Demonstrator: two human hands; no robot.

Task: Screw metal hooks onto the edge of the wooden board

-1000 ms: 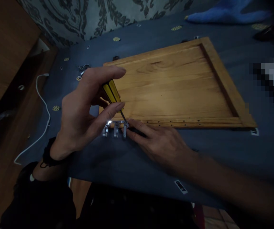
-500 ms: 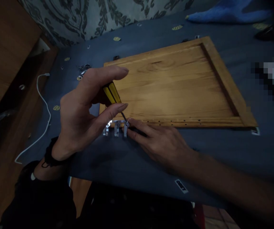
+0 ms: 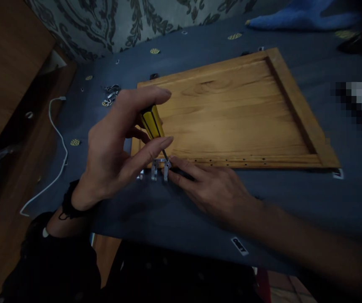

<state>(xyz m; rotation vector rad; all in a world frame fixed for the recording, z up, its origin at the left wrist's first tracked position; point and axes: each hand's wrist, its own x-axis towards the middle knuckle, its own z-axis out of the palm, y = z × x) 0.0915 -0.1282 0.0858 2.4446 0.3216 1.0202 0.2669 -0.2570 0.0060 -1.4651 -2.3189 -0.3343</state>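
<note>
My left hand [image 3: 114, 147] grips a screwdriver [image 3: 153, 123] with a yellow and black handle, its tip down at the near edge of a wooden panel [image 3: 231, 109]. A small silver metal hook bracket [image 3: 157, 168] sits at that edge under the tip. My right hand [image 3: 212, 189] lies on the blue cloth with its fingertips pressed against the bracket's right end, fingers together. A row of small holes runs along the panel's near rail.
The panel lies on a table covered with blue cloth [image 3: 199, 219]. Small metal parts [image 3: 110, 93] lie at the far left of the cloth. A white cable [image 3: 57, 139] trails on the wooden floor at left. A blue fabric item [image 3: 294, 19] lies at the back.
My left hand has shifted a little to the right and turned on the screwdriver handle. The right hand and the bracket have stayed in place.
</note>
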